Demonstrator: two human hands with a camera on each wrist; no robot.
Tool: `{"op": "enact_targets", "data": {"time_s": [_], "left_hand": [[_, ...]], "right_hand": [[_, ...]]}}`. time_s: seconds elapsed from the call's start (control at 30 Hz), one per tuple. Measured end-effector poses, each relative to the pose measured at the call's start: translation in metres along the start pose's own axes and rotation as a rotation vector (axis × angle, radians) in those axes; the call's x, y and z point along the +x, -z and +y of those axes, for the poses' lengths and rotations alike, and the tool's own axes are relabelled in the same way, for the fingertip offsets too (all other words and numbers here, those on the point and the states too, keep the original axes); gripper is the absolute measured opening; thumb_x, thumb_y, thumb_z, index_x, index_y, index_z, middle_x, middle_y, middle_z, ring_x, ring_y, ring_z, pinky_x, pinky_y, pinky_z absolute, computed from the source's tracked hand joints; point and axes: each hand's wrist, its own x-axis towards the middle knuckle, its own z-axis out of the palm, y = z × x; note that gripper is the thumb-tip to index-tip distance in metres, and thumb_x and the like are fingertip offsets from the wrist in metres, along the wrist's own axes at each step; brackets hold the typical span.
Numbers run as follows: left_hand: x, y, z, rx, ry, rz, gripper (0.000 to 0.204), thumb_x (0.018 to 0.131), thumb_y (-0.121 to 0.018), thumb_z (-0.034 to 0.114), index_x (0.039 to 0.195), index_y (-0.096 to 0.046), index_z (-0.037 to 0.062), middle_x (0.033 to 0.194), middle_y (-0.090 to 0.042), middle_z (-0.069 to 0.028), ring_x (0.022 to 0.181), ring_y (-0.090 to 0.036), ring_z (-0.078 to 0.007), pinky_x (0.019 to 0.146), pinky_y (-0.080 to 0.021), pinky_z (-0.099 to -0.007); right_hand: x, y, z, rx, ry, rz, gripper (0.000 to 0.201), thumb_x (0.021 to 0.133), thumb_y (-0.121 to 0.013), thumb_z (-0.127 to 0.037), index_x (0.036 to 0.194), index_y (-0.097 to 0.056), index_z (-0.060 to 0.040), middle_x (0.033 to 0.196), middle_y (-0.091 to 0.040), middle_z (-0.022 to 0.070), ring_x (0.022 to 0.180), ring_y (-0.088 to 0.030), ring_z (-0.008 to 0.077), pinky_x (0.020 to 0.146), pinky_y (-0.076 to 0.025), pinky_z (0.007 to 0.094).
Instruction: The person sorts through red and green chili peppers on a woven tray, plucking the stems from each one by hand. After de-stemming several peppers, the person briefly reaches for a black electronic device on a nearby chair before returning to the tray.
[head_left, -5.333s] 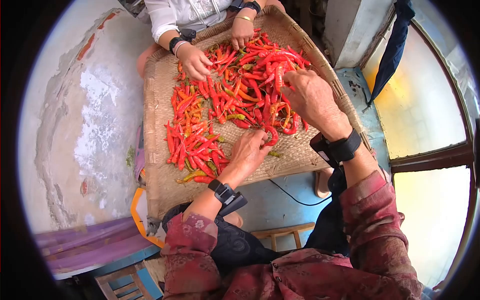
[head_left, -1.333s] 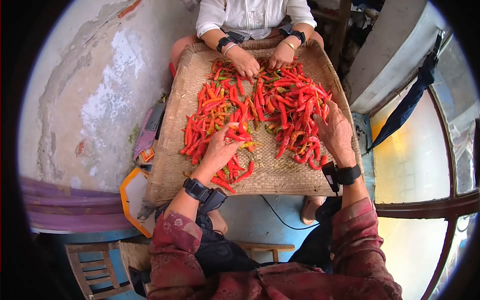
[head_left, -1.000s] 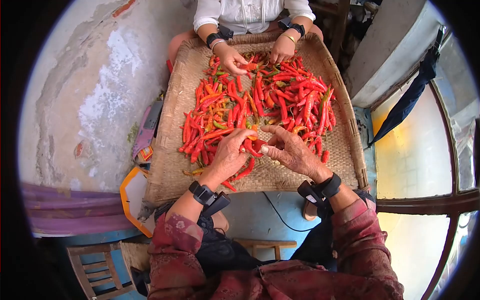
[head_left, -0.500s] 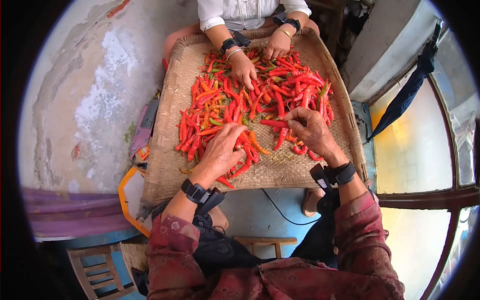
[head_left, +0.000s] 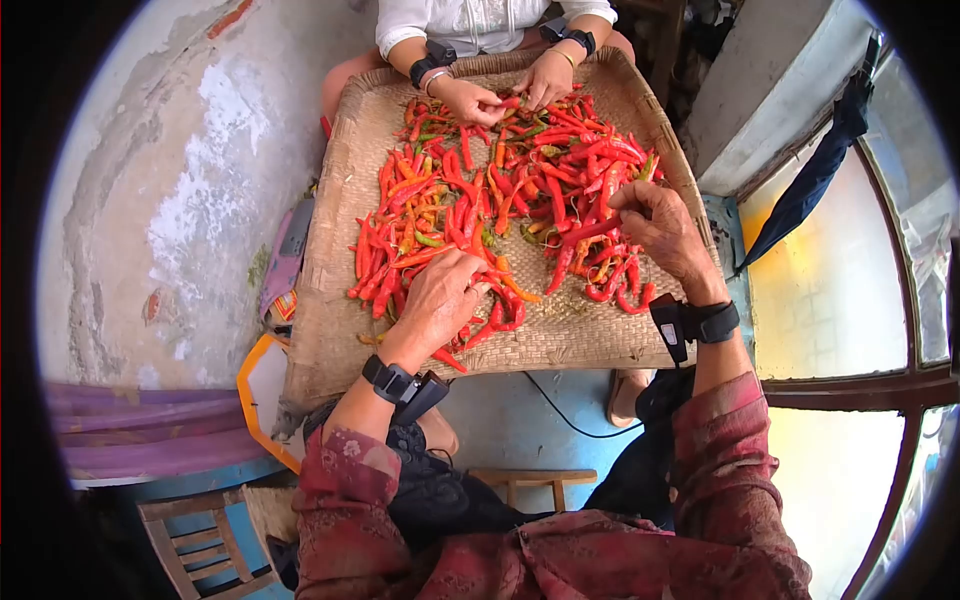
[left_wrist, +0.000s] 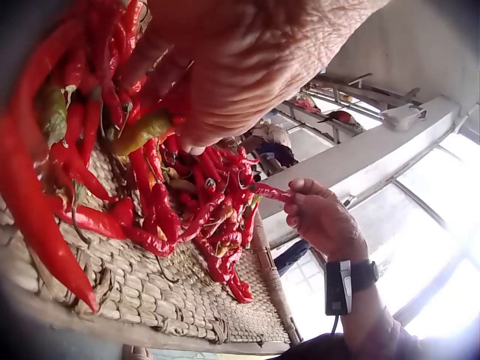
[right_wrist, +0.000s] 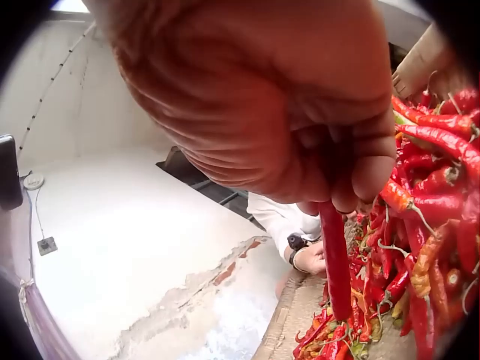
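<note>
Over woven tray (head_left: 325, 325), pinching red chili (right_wrist: 337, 262) with right hand (head_left: 668, 238); can't tell left hand's (head_left: 437, 302) grip. Probably light, slick; take mid-body.

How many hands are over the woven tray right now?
4. The left hand is at the left heap of chillies; the right hand holds a red chilli by the right heap. Opposite: one hand, another hand beside it. None looks hidden.

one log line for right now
right hand: pinches red chili | left hand: at left chili pile, hold unclear | woven tray: under chilies
</note>
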Motion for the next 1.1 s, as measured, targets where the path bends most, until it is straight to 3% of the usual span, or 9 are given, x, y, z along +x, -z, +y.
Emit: {"op": "enact_targets", "data": {"time_s": [0.1,0.17,0.2,0.3,0.4,0.6,0.87,1.03,1.1], "left_hand": [[0.002,-0.001,-0.003,-0.052,0.019,0.018,0.02,0.082,-0.065,0.008,0.1,-0.057,0.0025,0.094,-0.058,-0.0158,0.09,-0.059,-0.0352,0.077,-0.047,-0.0407],[0.003,-0.003,-0.007,-0.069,0.014,0.055,0.02,0.081,-0.065,0.004,0.099,-0.057,0.0011,0.091,-0.059,-0.0163,0.082,-0.06,-0.0346,0.073,-0.049,-0.0405],[0.004,0.0,-0.005,-0.069,0.012,0.052,0.02,0.081,-0.065,0.004,0.099,-0.057,0.0011,0.091,-0.059,-0.0163,0.082,-0.06,-0.0346,0.073,-0.049,-0.0405],[0.008,0.003,0.002,-0.204,0.068,0.149,0.021,0.083,-0.064,0.003,0.103,-0.057,0.0022,0.09,-0.063,-0.0147,0.08,-0.063,-0.0296,0.072,-0.051,-0.037],[0.009,0.005,0.0,-0.326,0.194,0.208,0.02,0.089,-0.06,0.003,0.109,-0.058,0.0035,0.093,-0.063,-0.005,0.085,-0.06,-0.0088,0.072,-0.049,-0.0242],[0.01,-0.005,0.002,-0.844,0.215,0.152,0.023,0.092,-0.056,0.0,0.114,-0.05,0.0011,0.104,-0.062,-0.0079,0.093,-0.06,-0.0115,0.081,-0.052,-0.0262],[0.01,-0.015,0.004,-0.939,0.201,-0.034,0.024,0.091,-0.059,0.003,0.113,-0.049,0.0015,0.1,-0.062,-0.0078,0.087,-0.061,-0.0118,0.079,-0.052,-0.0266],[0.012,-0.008,-0.004,-0.991,0.267,0.156,0.026,0.09,-0.062,0.005,0.112,-0.049,0.0013,0.096,-0.063,-0.0078,0.081,-0.063,-0.0137,0.077,-0.052,-0.0268],[0.015,-0.005,-0.018,-0.933,0.345,0.265,0.022,0.09,-0.059,0.003,0.11,-0.051,-0.0004,0.093,-0.064,-0.0103,0.078,-0.065,-0.0157,0.072,-0.052,-0.0266]], "right_hand": [[0.003,0.005,0.009,-0.016,-0.005,0.151,0.018,0.08,-0.057,-0.002,0.097,-0.063,0.0004,0.08,-0.065,0.011,0.074,-0.063,0.0208,0.068,-0.05,0.0325],[0.001,0.006,0.004,-0.445,0.212,0.494,0.019,0.08,-0.06,-0.005,0.098,-0.063,0.0004,0.084,-0.065,0.0166,0.079,-0.064,0.0335,0.071,-0.05,0.0397],[0.0,0.005,0.0,-0.424,0.173,0.459,0.022,0.08,-0.062,-0.008,0.1,-0.062,-0.0005,0.089,-0.063,0.02,0.084,-0.061,0.0401,0.073,-0.049,0.0451],[-0.008,-0.014,-0.011,-0.286,0.2,0.218,0.022,0.08,-0.062,-0.007,0.102,-0.061,-0.0016,0.088,-0.061,0.0197,0.083,-0.062,0.0387,0.073,-0.049,0.0444],[-0.019,-0.042,-0.021,-0.207,0.308,0.009,0.021,0.082,-0.061,-0.005,0.103,-0.061,-0.0011,0.085,-0.06,0.0179,0.077,-0.062,0.0351,0.069,-0.049,0.0418],[-0.035,-0.075,-0.031,-0.149,0.321,-0.07,0.032,0.084,-0.062,-0.011,0.114,-0.057,-0.0003,0.092,-0.059,0.0192,0.08,-0.062,0.0392,0.068,-0.051,0.0449],[-0.029,-0.085,-0.027,-0.173,0.266,-0.276,0.019,0.087,-0.059,-0.017,0.096,-0.062,-0.0012,0.073,-0.06,0.0206,0.07,-0.061,0.0387,0.063,-0.049,0.0455],[-0.022,-0.061,-0.012,-0.329,0.206,-0.292,0.017,0.087,-0.057,-0.015,0.094,-0.062,-0.0007,0.076,-0.062,0.0204,0.071,-0.061,0.0394,0.065,-0.048,0.0455],[-0.018,-0.042,-0.002,-0.449,0.214,-0.053,0.011,0.085,-0.057,-0.014,0.084,-0.058,-0.0027,0.07,-0.061,0.0205,0.071,-0.062,0.0404,0.061,-0.048,0.0488]]}}
